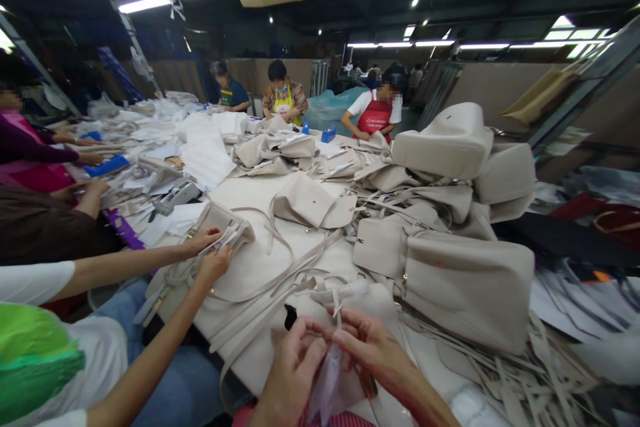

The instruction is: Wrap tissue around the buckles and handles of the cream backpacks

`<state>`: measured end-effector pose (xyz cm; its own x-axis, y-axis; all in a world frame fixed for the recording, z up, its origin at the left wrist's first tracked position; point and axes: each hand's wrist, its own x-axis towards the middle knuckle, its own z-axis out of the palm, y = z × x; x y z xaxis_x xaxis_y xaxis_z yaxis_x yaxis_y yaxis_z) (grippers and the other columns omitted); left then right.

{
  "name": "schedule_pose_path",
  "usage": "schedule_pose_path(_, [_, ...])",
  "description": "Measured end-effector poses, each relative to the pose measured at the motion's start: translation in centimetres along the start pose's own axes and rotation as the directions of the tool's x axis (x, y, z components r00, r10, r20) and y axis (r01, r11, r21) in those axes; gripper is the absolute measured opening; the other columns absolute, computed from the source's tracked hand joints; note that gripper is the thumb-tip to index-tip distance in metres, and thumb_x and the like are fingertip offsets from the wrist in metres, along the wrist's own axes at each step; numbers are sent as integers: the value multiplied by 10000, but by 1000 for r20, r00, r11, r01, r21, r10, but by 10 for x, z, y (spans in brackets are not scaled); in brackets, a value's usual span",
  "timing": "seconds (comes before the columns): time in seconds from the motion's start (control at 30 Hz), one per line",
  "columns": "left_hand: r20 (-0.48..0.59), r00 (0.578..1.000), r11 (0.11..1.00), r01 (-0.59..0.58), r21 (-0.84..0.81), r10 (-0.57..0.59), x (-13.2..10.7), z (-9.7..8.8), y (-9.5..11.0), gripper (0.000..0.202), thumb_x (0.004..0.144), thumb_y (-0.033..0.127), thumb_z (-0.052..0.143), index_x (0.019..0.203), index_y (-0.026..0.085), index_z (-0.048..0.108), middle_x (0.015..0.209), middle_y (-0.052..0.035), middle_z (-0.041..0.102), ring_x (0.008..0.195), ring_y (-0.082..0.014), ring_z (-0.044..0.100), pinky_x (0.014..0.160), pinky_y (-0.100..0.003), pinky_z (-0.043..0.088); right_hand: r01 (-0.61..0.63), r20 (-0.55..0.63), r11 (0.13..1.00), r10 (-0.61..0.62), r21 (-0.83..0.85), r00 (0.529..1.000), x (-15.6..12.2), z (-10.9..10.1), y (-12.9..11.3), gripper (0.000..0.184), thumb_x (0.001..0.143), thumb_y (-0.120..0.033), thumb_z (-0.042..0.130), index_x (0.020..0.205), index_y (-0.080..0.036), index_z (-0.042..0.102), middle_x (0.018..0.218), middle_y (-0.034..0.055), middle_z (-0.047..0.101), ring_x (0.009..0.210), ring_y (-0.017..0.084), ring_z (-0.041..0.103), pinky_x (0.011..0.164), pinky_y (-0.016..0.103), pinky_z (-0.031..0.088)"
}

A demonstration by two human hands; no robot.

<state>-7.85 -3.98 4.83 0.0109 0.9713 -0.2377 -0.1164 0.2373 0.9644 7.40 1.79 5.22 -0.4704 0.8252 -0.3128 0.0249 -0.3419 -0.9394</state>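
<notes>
At the table's near edge, my left hand (294, 363) and my right hand (376, 347) are close together, fingertips pinched around a thin pale strap (338, 312). Translucent plastic wrap (325, 380) hangs below the fingers; another piece shows above them. Just beyond lies a beige bag (377, 300) with a dark opening on its left, partly hidden by my hands. A brass-coloured fitting (369, 383) shows under my right hand. Long beige straps (250, 320) trail across the table to the left.
Beige bags (470, 287) are stacked at the right, with loose straps (505, 360) below. A co-worker's hands (210, 250) handle another beige bag on the left. Several people sit around the table (250, 190). White sheets (205, 153) and a tape dispenser (177, 197) lie farther left.
</notes>
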Motion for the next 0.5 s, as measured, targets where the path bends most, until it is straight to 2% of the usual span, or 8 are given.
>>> schedule_pose_path(0.07, [-123, 977, 940, -128, 317, 174, 1, -18, 6, 228, 854, 392, 521, 950, 207, 613, 885, -76, 713, 845, -226, 660, 764, -329, 503, -1, -116, 990, -16, -142, 993, -8, -14, -7, 398, 704, -479, 702, 978, -190, 696, 701, -4, 675, 564, 125, 577, 479, 209, 456])
schedule_pose_path(0.1, [-180, 945, 883, -174, 435, 275, 4, -27, 7, 231, 851, 371, 516, 971, 210, 632, 968, -87, 708, 926, -244, 648, 822, -353, 497, -20, -207, 981, -21, -193, 978, -12, -20, -10, 416, 722, -499, 676, 1000, -191, 699, 696, 4, 684, 572, 136, 585, 470, 214, 449])
schedule_pose_path(0.17, [-237, 876, 789, -224, 572, 420, 15, -45, 7, 246, 827, 328, 513, 998, 207, 643, 1074, -103, 685, 1027, -267, 619, 889, -396, 486, -71, -349, 979, 0, -192, 937, -21, -30, -10, 505, 747, -571, 617, 1055, -177, 690, 601, 8, 668, 518, 144, 569, 416, 214, 401])
schedule_pose_path(0.2, [-235, 860, 760, -234, 606, 452, 23, -52, 6, 257, 815, 302, 508, 1009, 201, 643, 1096, -107, 678, 1049, -269, 612, 907, -410, 483, -86, -381, 986, 27, -140, 924, -25, -34, -9, 552, 748, -608, 596, 1073, -169, 682, 589, 17, 671, 496, 142, 560, 394, 210, 372])
schedule_pose_path(0.33, [-124, 874, 696, -281, 660, 471, 54, -69, 1, 297, 816, 199, 444, 1035, 193, 644, 1081, -93, 687, 1049, -238, 616, 952, -415, 470, -97, -455, 986, 148, 134, 878, -42, -51, 16, 647, 647, -698, 638, 1006, -161, 678, 870, 110, 744, 449, 95, 523, 354, 185, 281])
schedule_pose_path(0.43, [28, 868, 634, -384, 671, 497, 80, -72, 5, 378, 837, 125, 369, 1090, 199, 641, 1164, -88, 663, 1125, -206, 582, 1020, -393, 423, -182, -512, 974, 225, 133, 829, -59, -71, 49, 602, 615, -704, 656, 865, -158, 685, 789, 114, 741, 423, 99, 515, 350, 188, 270])
schedule_pose_path(0.5, [205, 856, 577, -478, 662, 474, 98, -73, 10, 464, 821, 69, 343, 1161, 210, 625, 1292, -81, 599, 1212, -189, 524, 1064, -378, 379, -261, -532, 962, 262, 79, 805, -70, -82, 74, 545, 633, -681, 654, 846, -181, 687, 786, 110, 739, 507, 156, 605, 398, 218, 357])
